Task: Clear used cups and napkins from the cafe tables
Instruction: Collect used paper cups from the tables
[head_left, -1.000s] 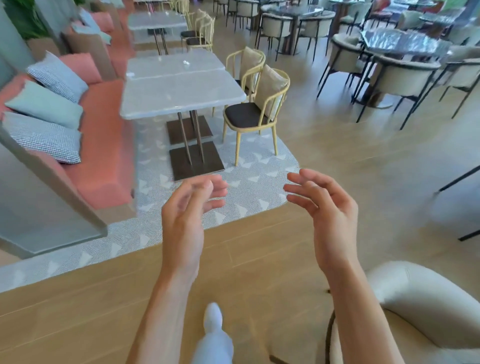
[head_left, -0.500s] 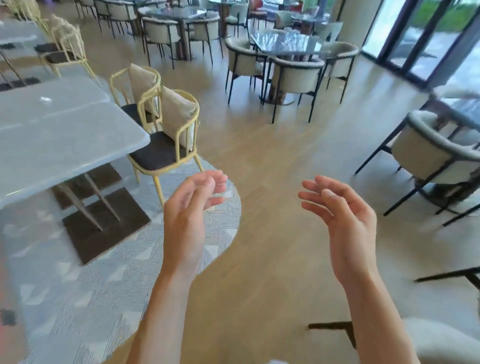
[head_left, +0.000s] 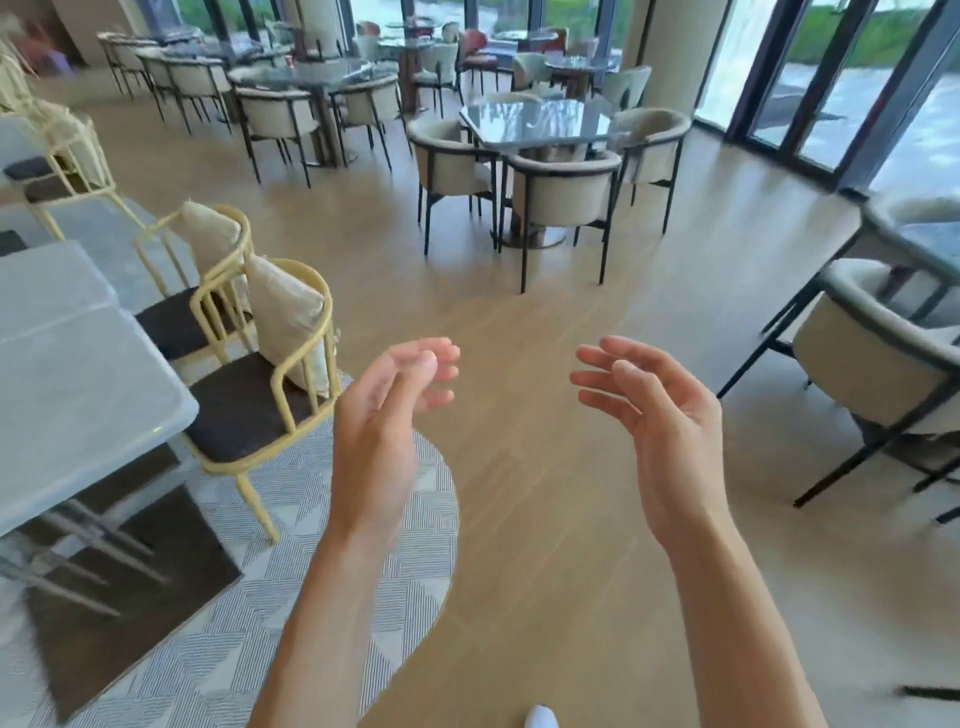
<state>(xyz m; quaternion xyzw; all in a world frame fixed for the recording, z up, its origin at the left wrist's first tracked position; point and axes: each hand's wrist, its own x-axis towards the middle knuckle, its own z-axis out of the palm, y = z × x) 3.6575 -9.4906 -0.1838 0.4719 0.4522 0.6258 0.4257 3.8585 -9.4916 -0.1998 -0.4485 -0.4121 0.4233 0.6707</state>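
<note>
My left hand and my right hand hang in front of me over the wooden floor, palms turned toward each other, fingers loosely bent. Neither holds anything. No cup or napkin shows on any table that I can see. A pale marble table stands at my left, its visible top bare. A dark glass table stands ahead across the floor with nothing visible on it.
Two yellow chairs with cushions stand beside the marble table on a patterned rug. Beige armchairs ring the glass table. Another armchair is close at my right. Wooden floor runs ahead between them.
The view has swung to the right, away from the pink bench and marble tables, toward the glass tables and windows. Both hands stay raised and empty in the same pose.
</note>
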